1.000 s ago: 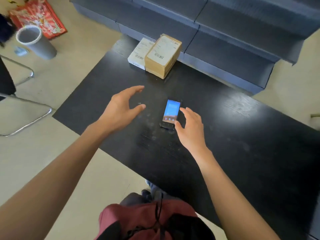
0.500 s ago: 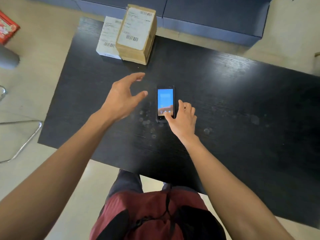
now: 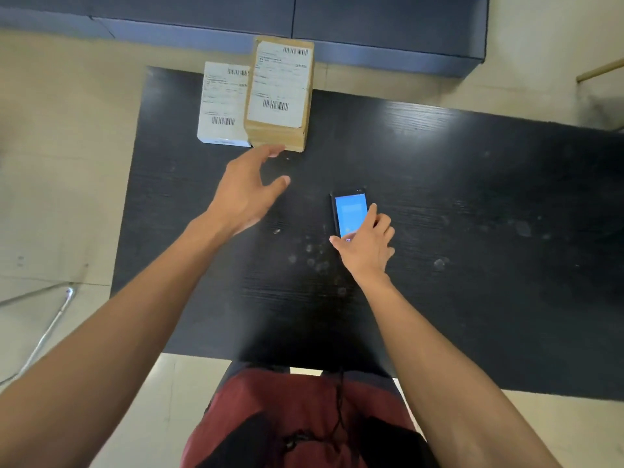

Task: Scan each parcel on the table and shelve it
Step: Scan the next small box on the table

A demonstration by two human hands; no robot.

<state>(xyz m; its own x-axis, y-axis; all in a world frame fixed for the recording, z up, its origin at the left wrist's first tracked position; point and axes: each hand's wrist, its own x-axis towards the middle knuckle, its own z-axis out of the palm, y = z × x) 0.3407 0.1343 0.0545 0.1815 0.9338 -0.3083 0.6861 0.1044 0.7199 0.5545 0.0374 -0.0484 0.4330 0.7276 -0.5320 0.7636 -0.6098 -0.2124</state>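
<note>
Since half a second ago the left hand (image 3: 244,192) has pushed forward, so its fingertips now sit right at the near bottom edge of the brown box (image 3: 278,96), maybe just touching it, hard to say for sure. That hand is spread wide, fingers apart and thumb out, holding nothing. The right hand (image 3: 366,243) has slid up onto the phone (image 3: 349,212), where before it was only at the phone's bottom edge.

So right now: the phone lies flat on the black worktop (image 3: 472,197), screen lit blue and facing up. The right hand's thumb is pressed against the phone's lower left corner and the fingers curl over the right side and part of the screen, a narrow pinch-type grip. Can't tell if it's lifted off the surface at all, looks like it's lying there.

The brown box stands at the far left corner of the worktop with a big white label and barcodes facing up. A white box (image 3: 221,104) sits right against its left side, shorter, also labelled with a barcode. Both are well apart from the phone. Beyond the worktop is a dark blue shelf (image 3: 371,25) unit on the beige floor (image 3: 67,163).
</note>
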